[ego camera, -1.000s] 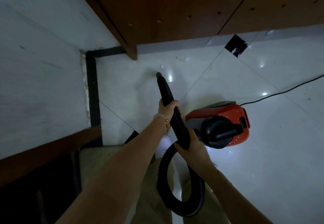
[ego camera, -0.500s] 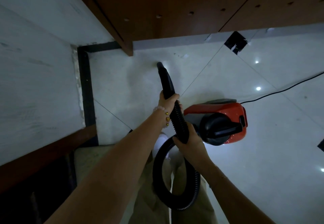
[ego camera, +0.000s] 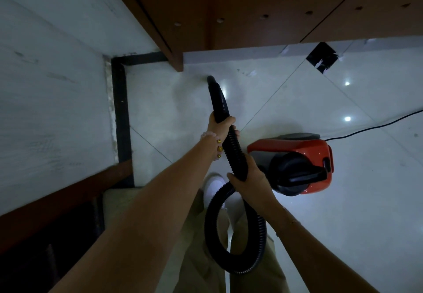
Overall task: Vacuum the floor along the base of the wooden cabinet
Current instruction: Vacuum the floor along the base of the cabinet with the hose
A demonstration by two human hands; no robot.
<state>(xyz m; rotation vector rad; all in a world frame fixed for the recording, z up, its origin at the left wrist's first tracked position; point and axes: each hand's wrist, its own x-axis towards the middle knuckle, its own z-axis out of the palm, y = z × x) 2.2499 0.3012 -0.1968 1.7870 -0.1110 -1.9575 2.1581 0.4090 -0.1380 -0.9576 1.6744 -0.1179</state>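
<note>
Black ribbed hose (ego camera: 232,148) held in both hands: the left hand (ego camera: 220,126) wraps the smooth nozzle (ego camera: 217,98) near its base, the right hand (ego camera: 248,176) clasps the corrugated section lower down. The nozzle tip meets the pale tiled floor (ego camera: 297,109) just beside the corner of the wooden cabinet (ego camera: 251,6), close to its base edge. No legible writing shows on the red vacuum body (ego camera: 295,162), which sits on the floor to the right, its power cord (ego camera: 377,126) trailing away. Scattered debris (ego camera: 250,72) lies along the cabinet base. A dark floor border (ego camera: 120,114) and white wall (ego camera: 45,86) limit movement leftward; open tile extends right.
</note>
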